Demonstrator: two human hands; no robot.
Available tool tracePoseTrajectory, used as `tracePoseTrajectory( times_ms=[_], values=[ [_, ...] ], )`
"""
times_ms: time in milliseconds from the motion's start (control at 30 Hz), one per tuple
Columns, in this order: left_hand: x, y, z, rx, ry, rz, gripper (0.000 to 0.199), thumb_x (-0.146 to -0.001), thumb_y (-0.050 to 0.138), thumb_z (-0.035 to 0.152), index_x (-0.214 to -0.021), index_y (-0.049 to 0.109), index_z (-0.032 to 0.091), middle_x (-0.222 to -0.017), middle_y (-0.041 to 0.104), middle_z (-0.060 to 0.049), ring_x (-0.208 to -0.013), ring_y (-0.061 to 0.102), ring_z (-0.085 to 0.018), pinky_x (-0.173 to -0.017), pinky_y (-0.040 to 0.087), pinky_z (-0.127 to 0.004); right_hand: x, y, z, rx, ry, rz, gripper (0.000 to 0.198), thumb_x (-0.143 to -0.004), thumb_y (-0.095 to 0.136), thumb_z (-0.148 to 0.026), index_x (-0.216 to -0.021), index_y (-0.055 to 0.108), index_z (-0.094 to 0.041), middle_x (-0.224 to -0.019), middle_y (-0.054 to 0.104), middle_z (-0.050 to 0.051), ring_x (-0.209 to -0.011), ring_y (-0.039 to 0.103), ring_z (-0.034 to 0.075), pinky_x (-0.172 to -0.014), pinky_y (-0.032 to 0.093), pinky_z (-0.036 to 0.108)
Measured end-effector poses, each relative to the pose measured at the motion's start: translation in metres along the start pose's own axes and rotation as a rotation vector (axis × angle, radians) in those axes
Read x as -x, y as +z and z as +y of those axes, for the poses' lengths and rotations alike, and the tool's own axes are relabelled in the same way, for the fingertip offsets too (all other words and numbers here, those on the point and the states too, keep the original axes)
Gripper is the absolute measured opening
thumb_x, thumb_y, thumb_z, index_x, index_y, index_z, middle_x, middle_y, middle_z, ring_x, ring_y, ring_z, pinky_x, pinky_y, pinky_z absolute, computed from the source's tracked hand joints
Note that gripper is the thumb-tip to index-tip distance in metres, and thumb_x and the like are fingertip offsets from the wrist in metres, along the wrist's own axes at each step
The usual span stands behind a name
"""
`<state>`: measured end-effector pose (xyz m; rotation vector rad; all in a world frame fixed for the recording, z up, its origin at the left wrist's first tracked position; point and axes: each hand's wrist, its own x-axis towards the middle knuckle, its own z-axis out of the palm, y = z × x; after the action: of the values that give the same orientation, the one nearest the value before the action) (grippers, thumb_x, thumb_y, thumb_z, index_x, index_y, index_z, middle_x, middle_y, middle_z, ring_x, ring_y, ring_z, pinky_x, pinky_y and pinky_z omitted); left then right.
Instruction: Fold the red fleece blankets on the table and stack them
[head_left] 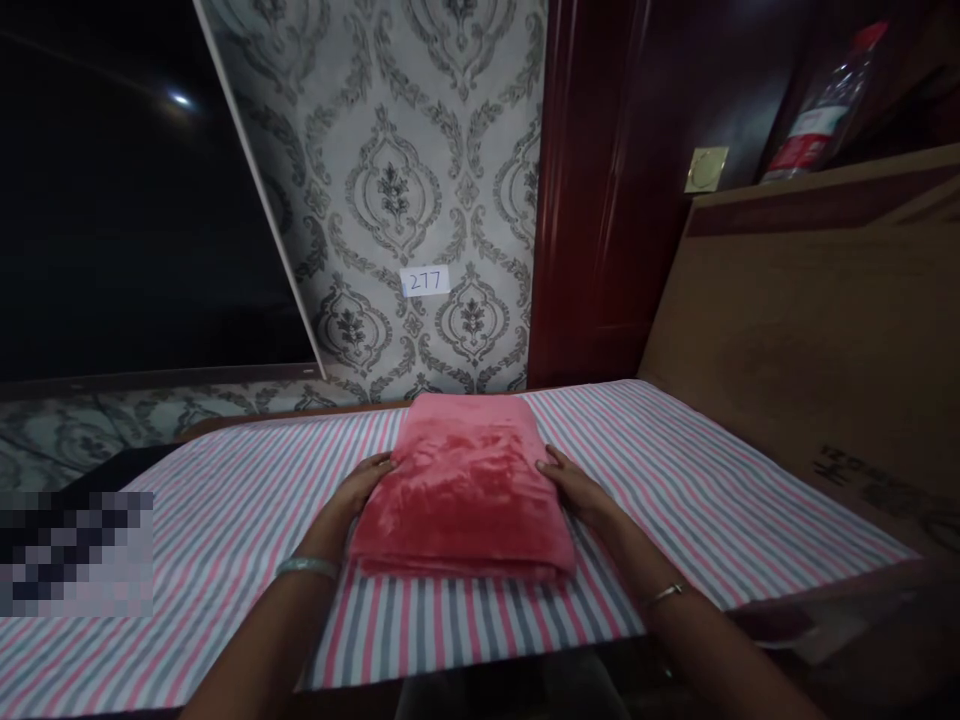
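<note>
A pinkish-red plush blanket (465,490), folded into a thick rectangle, lies in the middle of a striped cloth (660,470). My left hand (365,482) grips its left side, with the thumb on the top surface and the other fingers partly hidden along the edge. On the opposite side my right hand (571,482) holds the blanket the same way, thumb towards the top. The folded layers show at the near edge. A bangle circles each wrist.
At the left hangs a large dark screen (142,200). A big cardboard box (810,340) stands along the right side, with a red-capped bottle (817,125) above it. Behind the table, the patterned wall bears a paper label (425,281) reading 277.
</note>
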<state>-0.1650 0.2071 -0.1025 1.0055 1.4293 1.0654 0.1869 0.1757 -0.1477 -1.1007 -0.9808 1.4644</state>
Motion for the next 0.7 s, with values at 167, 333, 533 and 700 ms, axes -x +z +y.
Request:
tracePoseTrajectory(
  times_ms=[167, 333, 533, 700],
  values=[
    [-0.007, -0.008, -0.007, 0.015, -0.048, -0.186, 0.060, -0.060, 0.085, 0.052, -0.104, 0.071, 0.015, -0.100, 0.076, -0.014, -0.099, 0.072, -0.031, -0.089, 0.057, -0.042, 0.001, -0.004, 0.009, -0.002, -0.054, -0.016, 0.118, -0.067, 0.080, -0.048, -0.158, 0.012, -0.017, -0.150, 0.046, 0.019, -0.126, 0.058, 0.030, -0.107, 0.047, 0.044],
    [-0.015, -0.003, -0.013, -0.145, 0.159, -0.134, 0.078, -0.045, 0.089, 0.059, -0.108, 0.068, 0.017, -0.111, 0.074, -0.013, -0.113, 0.065, -0.035, -0.096, 0.054, -0.042, -0.007, 0.005, 0.017, 0.121, -0.214, 0.033, 0.117, -0.058, 0.083, -0.049, -0.155, 0.025, -0.019, -0.152, 0.045, 0.015, -0.135, 0.049, 0.030, -0.114, 0.038, 0.043],
    [-0.015, -0.007, 0.000, -0.581, 0.217, 0.004, 0.068, -0.074, 0.071, 0.048, -0.130, 0.058, 0.012, -0.122, 0.070, -0.018, -0.111, 0.067, -0.031, -0.091, 0.055, -0.038, -0.017, -0.012, 0.021, 0.266, -0.241, 0.028, 0.106, -0.067, 0.073, -0.052, -0.155, 0.025, -0.019, -0.143, 0.054, 0.016, -0.125, 0.058, 0.031, -0.106, 0.046, 0.047],
    [-0.030, 0.039, 0.067, -0.991, 0.478, 0.116, 0.053, -0.090, 0.050, 0.035, -0.139, 0.053, 0.014, -0.137, 0.062, -0.014, -0.131, 0.054, -0.028, -0.107, 0.044, -0.038, -0.049, 0.021, -0.034, 0.645, -0.488, 0.228, 0.078, -0.083, 0.057, -0.039, -0.154, 0.033, -0.019, -0.158, 0.037, 0.013, -0.144, 0.037, 0.029, -0.117, 0.032, 0.048]
  ],
)
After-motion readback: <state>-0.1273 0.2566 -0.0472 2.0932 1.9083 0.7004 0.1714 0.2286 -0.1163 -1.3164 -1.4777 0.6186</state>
